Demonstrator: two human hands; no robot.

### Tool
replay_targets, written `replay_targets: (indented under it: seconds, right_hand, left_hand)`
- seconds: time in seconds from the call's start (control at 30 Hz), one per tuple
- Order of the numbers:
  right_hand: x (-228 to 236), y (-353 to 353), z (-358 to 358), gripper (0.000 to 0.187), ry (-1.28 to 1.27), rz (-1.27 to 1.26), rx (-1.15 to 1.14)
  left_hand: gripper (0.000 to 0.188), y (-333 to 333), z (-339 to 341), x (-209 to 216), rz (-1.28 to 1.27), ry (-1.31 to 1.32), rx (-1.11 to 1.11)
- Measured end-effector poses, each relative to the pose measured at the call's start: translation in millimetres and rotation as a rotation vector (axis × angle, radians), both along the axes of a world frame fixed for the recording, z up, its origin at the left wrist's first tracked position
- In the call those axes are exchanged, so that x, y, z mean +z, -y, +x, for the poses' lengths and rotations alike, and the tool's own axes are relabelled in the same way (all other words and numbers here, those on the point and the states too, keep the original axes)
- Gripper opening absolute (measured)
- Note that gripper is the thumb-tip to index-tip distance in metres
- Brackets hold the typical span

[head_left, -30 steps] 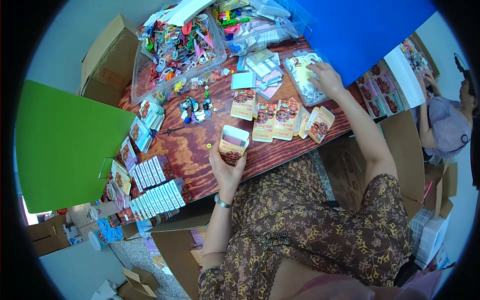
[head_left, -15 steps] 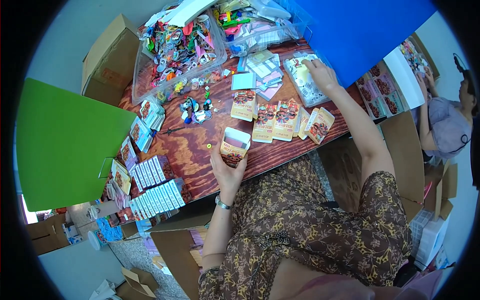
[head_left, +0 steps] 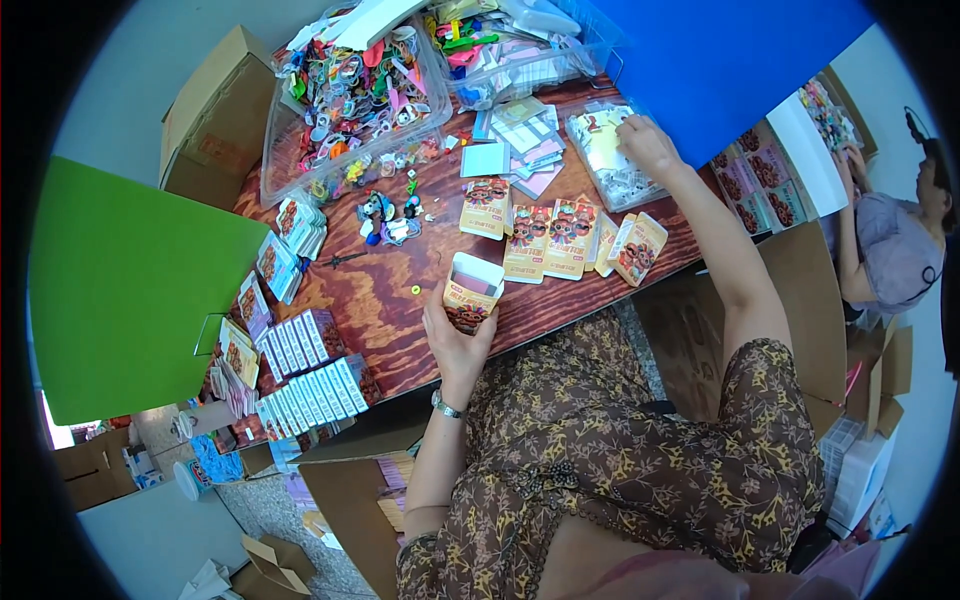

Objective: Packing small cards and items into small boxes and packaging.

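Note:
In my left hand, just above the table's near edge, is a small yellow-and-red cardboard box, its top flap raised. The fingers wrap round its sides. My right arm reaches far right, where my right hand is closed, fingers bent down over a clear plastic tray of small white and pale yellow pieces. Whatever its fingertips pinch, if anything, is hidden. Between the hands lie several flattened-looking boxes of the same print, and another box with stacked cards beyond it.
Clear bins of colourful trinkets stand at the back. Small toys lie loose on the wood-patterned table. Rows of boxes line its left end, near a green panel. A blue panel and another person are right.
My right hand has shifted slightly right over the tray, its fingers drawn in more. The box in my left hand has tilted slightly.

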State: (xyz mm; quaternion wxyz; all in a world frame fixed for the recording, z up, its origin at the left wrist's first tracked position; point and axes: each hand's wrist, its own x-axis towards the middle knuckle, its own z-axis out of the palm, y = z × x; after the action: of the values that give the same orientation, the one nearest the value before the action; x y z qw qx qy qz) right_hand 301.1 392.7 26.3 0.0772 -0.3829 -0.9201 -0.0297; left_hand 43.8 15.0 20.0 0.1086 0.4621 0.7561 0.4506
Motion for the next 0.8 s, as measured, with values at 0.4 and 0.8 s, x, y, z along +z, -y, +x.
replay_targets:
  seconds: [0.4,0.8]
  right_hand:
    - [22,21,15,0.052,-0.200,-0.548,-0.018]
    - [1,41,9,0.017,-0.037,-0.145,-0.029]
  left_hand:
    - [0.080,1,-2,2,0.029,-0.030,-0.002]
    - [0.082,4,-2,5,0.002,-0.128,0.013]
